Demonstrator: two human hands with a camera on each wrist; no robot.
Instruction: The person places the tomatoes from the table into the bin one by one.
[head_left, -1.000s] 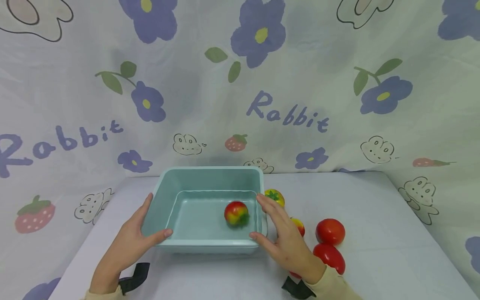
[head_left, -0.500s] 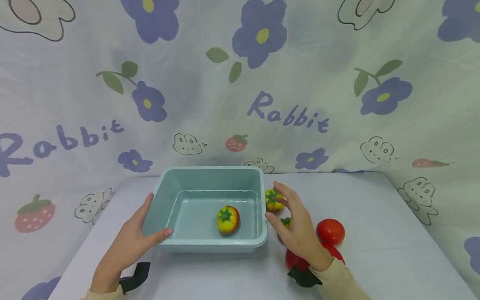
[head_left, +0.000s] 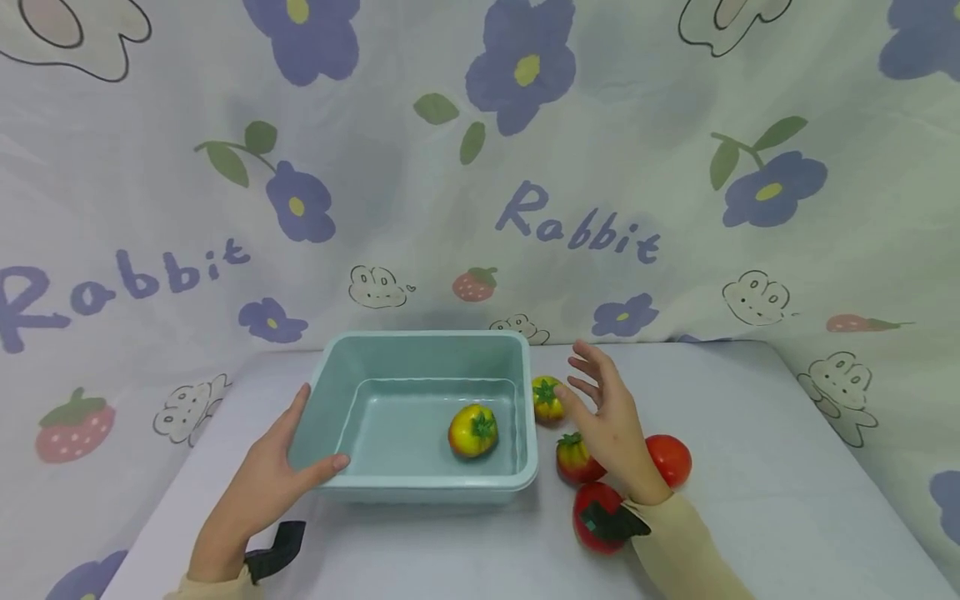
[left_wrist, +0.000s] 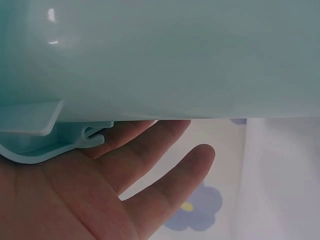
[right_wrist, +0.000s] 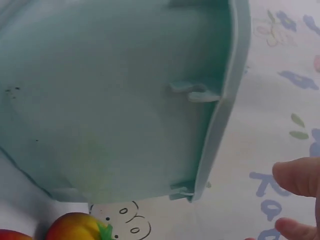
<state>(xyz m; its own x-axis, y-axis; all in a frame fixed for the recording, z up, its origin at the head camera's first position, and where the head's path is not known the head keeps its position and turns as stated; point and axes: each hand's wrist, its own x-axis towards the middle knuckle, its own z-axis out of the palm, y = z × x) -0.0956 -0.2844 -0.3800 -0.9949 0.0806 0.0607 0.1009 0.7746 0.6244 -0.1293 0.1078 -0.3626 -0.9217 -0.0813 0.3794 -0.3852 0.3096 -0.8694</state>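
Note:
A pale teal plastic bin (head_left: 431, 482) holds one yellow-and-red fruit (head_left: 473, 431) with a green leafy top, lying right of its middle. At the bin's left side my left hand (head_left: 266, 483) holds the rim, thumb over the front left corner; its fingers extend along the outer wall in the left wrist view. My right hand (head_left: 611, 417) is off the bin, raised to its right with fingers apart and nothing held. Below and beside it lie a yellow fruit (head_left: 547, 398) and a red-and-yellow fruit (head_left: 576, 461), both with green tops.
A red tomato-like fruit (head_left: 669, 460) lies right of my right wrist. Another red fruit (head_left: 596, 533) is partly hidden by the black wrist strap (head_left: 615, 523). The white table (head_left: 765, 492) meets a patterned cloth backdrop (head_left: 420, 208) behind the bin.
My right hand has let go of the bin's right rim and moved right and upward. The fruit inside rolled left, then back right, turning over. My left hand has kept its place.

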